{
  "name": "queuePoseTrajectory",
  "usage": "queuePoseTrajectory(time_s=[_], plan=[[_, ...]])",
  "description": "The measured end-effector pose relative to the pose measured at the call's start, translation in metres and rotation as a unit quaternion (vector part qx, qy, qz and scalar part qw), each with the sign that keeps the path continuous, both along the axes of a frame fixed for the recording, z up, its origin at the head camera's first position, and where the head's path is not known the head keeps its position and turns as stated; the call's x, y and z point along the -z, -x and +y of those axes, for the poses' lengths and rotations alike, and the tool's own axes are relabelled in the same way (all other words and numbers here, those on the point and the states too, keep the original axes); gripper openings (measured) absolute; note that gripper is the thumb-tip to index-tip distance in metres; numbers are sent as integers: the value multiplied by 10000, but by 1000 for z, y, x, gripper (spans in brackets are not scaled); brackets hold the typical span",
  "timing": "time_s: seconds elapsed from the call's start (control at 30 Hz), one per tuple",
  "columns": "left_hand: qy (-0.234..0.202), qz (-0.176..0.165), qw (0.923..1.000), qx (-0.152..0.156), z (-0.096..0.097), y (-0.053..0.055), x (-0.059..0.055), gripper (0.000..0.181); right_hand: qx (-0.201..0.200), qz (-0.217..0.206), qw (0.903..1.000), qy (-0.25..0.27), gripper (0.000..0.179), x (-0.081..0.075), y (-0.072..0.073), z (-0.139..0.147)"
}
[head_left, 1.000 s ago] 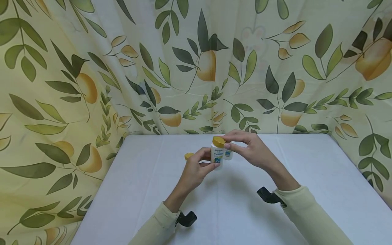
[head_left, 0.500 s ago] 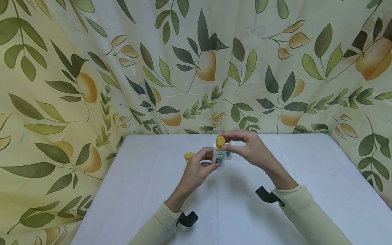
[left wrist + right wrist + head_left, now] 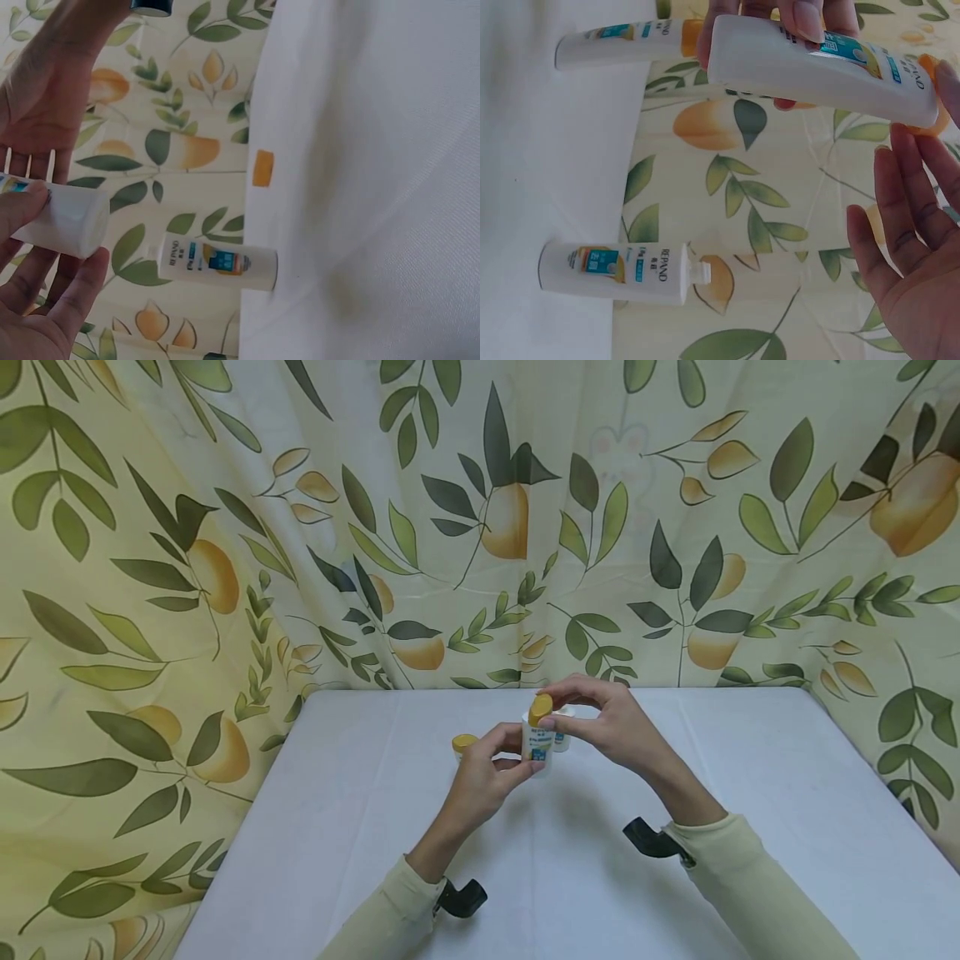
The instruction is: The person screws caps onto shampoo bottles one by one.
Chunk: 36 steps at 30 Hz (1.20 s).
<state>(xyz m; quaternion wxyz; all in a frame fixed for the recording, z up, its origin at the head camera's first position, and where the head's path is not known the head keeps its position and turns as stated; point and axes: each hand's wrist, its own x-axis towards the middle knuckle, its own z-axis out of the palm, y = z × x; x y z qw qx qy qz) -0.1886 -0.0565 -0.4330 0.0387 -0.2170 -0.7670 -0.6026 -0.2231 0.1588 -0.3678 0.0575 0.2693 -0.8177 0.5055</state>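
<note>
My left hand (image 3: pixel 482 781) grips a white plastic bottle (image 3: pixel 537 742) with a blue and yellow label, holding it above the table. At its top, the thumb and fingers of my right hand (image 3: pixel 611 727) pinch a yellow cap (image 3: pixel 540 709). The cap leans to one side over the bottle's mouth. In the right wrist view the cap (image 3: pixel 933 97) overlaps the end of the held bottle (image 3: pixel 810 71). Behind my hands a second bottle (image 3: pixel 615 274) stands upright on the table, its narrow white neck bare. A third bottle (image 3: pixel 622 43), with its yellow cap on, stands behind my left hand.
A white cloth covers the table (image 3: pixel 315 860). A curtain (image 3: pixel 480 527) printed with leaves and fruit hangs along its back edge. The left wrist view shows a small orange patch (image 3: pixel 262 168) on the white surface. Black wrist mounts (image 3: pixel 462 899) sit at both cuffs.
The yellow cap sat straight on the held bottle a second ago; my right hand has since tilted it. The bottle has shifted slightly to the right with my left hand.
</note>
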Motion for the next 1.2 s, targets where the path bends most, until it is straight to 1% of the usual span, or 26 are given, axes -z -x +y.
queuePoseTrajectory(time_s=[0.47,0.9,1.1,1.2], plan=[[13,4,10000,-68,0,-1,-4,47,105,7,9999,-3,23,0,-2,4],[9,88,9999,-80,-3,2,-1,47,190,100,9997,-96,19,-2,-5,7],[-31,-4,10000,-44,-4,3,-2,47,161,246,9995,-104,17,-3,-3,8],[-29,-47,10000,1,-4,2,-3,47,175,251,9995,-74,16,-3,-1,9]])
